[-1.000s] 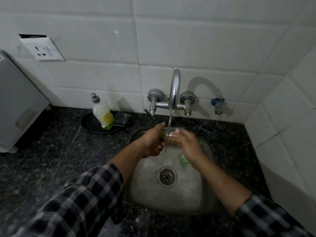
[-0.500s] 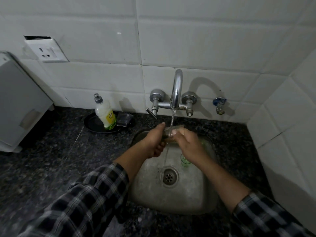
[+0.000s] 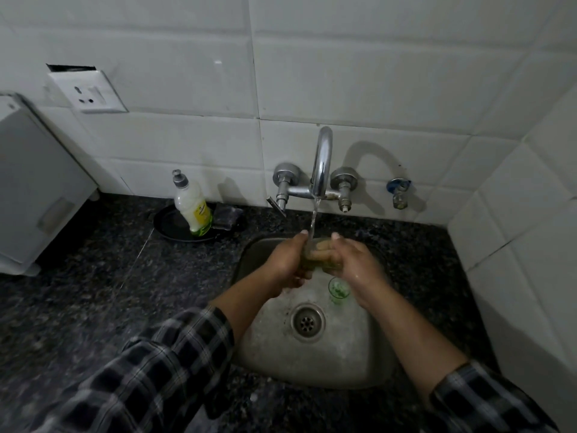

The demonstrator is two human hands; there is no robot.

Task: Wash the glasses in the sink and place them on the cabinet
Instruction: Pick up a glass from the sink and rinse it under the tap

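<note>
A thin stream of water (image 3: 313, 217) falls from the curved chrome faucet (image 3: 322, 160) onto a clear glass (image 3: 321, 255) held over the back of the sink (image 3: 312, 367), a rounded steel basin with a dull, stained, scuffed surface. The left hand (image 3: 285, 262) wraps the glass from its left side, fingers curled round the wall and thumb up near the rim. The right hand (image 3: 356, 264) grips it from the other side, thumb raised, with fingertips showing through the transparent wall. The glass looks slightly yellow-green, though in this dim light that may be only a tint from the fingers behind it. A second, smaller green glass (image 3: 338, 289) stands upright on the sink floor just below the right wrist, beside the round perforated drain (image 3: 308, 322). Both forearms come out of dark plaid sleeves (image 3: 162, 367). Around the basin lies a polished black speckled stone countertop (image 3: 93, 292). At the back left of it a round black dish (image 3: 173, 226) carries a soft plastic soap bottle (image 3: 192, 207), pale with a yellow-green label and grey cap, and a dark crumpled scrubber (image 3: 228, 215). Glossy white rectangular tiles (image 3: 343, 73) cover the wall, with a white socket plate (image 3: 88, 92) at the upper left and a small blue-handled valve (image 3: 398, 190) to the right of the faucet. A smooth white boxy appliance (image 3: 31, 189) stands at the far left.
</note>
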